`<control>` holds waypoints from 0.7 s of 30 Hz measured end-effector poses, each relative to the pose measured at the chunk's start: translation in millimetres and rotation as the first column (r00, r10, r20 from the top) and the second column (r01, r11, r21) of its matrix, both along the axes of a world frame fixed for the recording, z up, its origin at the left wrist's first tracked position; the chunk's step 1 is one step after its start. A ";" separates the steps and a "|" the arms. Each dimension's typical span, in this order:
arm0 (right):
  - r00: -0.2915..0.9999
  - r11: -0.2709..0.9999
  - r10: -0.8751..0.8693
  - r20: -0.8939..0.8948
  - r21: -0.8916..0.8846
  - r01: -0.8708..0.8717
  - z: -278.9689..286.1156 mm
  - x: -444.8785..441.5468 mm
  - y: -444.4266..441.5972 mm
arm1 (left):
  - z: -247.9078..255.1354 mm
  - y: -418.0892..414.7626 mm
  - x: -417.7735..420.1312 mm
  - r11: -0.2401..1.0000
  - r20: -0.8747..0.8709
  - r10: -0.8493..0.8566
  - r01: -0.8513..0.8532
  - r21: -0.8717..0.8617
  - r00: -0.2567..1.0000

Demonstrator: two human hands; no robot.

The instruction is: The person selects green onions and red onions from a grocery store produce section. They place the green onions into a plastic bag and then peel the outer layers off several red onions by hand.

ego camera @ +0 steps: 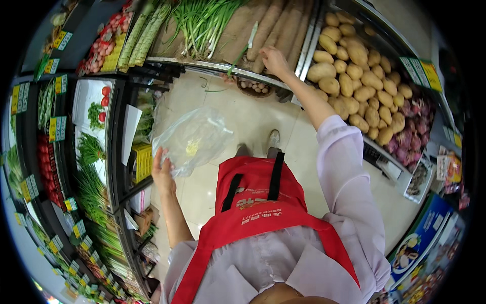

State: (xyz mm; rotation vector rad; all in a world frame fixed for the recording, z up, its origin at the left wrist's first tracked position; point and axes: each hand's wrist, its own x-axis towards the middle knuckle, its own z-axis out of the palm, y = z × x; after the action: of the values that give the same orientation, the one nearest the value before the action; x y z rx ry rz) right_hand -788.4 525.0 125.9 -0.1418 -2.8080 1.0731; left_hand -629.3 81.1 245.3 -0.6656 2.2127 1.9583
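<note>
My left hand [163,174] holds a clear plastic bag [201,133] by its edge, and the bag spreads out over the floor, with a small pale yellow patch showing in it. Reaching forward, my right hand [274,60] is over the long brown yams [267,28] at the display's front edge. Its fingers are curled, and whether they grip or touch anything is hidden. Just left of that hand, a single scallion [248,41] lies across the yams and hangs over the metal edge. A bunch of scallions [207,24] is spread farther left on the same display.
Potatoes [355,79] and purple onions [410,133] fill the bin on the right. A basket of eggs [254,86] stands beneath the display. Vegetable shelves [114,152] line the left, with a yellow crate [143,161] below. Celtuce stems [146,38] lie at the front left.
</note>
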 end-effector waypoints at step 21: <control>0.958 0.756 0.230 0.173 0.588 -0.287 -40.2 -100.0 -31.9 | -84.9 -69.3 -96.2 0.961 0.142 0.245 -0.260 0.098 0.959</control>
State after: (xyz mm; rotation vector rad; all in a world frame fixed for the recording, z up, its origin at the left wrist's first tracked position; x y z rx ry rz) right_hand -888.4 493.1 85.7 0.2847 -3.1543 0.1319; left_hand -725.5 11.9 160.4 -1.0717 2.0053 2.0709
